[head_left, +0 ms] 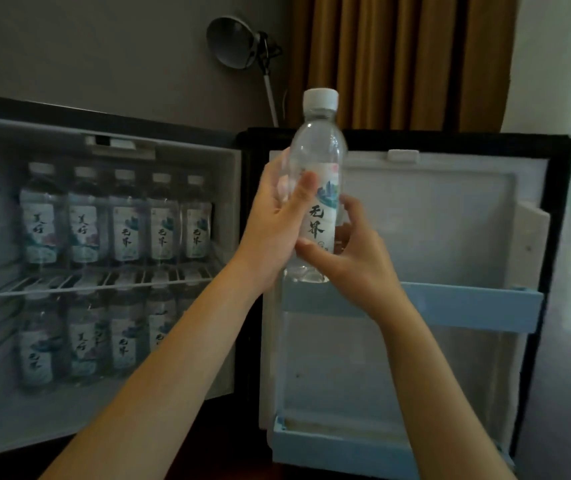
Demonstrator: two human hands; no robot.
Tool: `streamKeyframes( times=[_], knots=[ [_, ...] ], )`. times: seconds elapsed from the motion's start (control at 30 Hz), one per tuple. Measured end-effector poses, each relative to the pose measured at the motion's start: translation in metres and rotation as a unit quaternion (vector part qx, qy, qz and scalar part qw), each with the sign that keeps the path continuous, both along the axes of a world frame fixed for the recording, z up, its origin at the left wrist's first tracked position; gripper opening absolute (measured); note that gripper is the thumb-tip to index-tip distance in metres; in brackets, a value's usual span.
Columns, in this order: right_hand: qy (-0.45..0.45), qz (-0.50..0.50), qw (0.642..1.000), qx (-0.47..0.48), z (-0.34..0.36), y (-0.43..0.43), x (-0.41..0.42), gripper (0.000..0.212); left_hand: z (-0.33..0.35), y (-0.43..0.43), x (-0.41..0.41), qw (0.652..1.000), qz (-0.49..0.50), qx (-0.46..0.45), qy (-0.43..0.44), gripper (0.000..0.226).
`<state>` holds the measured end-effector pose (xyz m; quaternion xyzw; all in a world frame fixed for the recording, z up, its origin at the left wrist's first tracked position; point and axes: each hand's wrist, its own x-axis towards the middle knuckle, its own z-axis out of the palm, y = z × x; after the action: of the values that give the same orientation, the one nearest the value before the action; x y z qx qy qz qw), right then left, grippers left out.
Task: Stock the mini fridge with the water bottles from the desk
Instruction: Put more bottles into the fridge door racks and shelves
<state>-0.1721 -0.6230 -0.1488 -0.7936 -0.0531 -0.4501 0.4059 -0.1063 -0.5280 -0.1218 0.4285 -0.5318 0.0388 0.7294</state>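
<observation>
I hold a clear water bottle [319, 157] with a white cap upright in front of the open fridge door [450, 230]. My left hand [273, 223] wraps its upper body and label from the left. My right hand [353, 251] grips its lower part from the right. The bottle's base hovers just above the left end of the door's upper blue rack [467, 306]. The mini fridge [104, 140] stands open at the left, with a row of several labelled bottles [121, 220] on its wire shelf [97, 285] and another row [83, 341] below.
The door's lower blue rack [346, 448] holds nothing I can see. A grey desk lamp [235, 43] stands behind the fridge against the wall. Mustard curtains [398, 60] hang behind the door, and a bright window lies at the far right.
</observation>
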Motion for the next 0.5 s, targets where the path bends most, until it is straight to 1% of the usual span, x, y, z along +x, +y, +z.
streamKeyframes(
  times=[0.1,0.23,0.33,0.5],
  knots=[
    [0.023,0.018,0.999,0.019,0.002,-0.023,0.003,0.06,0.003,-0.016,0.0,0.998,0.03,0.042,-0.033,0.046],
    [0.043,0.054,0.996,0.059,0.006,-0.045,0.009,0.046,0.0,-0.036,0.001,0.991,0.082,0.093,-0.048,0.058],
    [0.065,0.04,0.996,0.053,0.008,-0.057,0.016,0.041,-0.005,-0.047,0.001,0.987,0.113,0.105,-0.047,0.063],
    [0.084,0.035,0.995,0.041,0.01,-0.065,0.02,0.045,-0.013,-0.055,0.001,0.981,0.158,0.098,-0.051,0.057]
  ],
)
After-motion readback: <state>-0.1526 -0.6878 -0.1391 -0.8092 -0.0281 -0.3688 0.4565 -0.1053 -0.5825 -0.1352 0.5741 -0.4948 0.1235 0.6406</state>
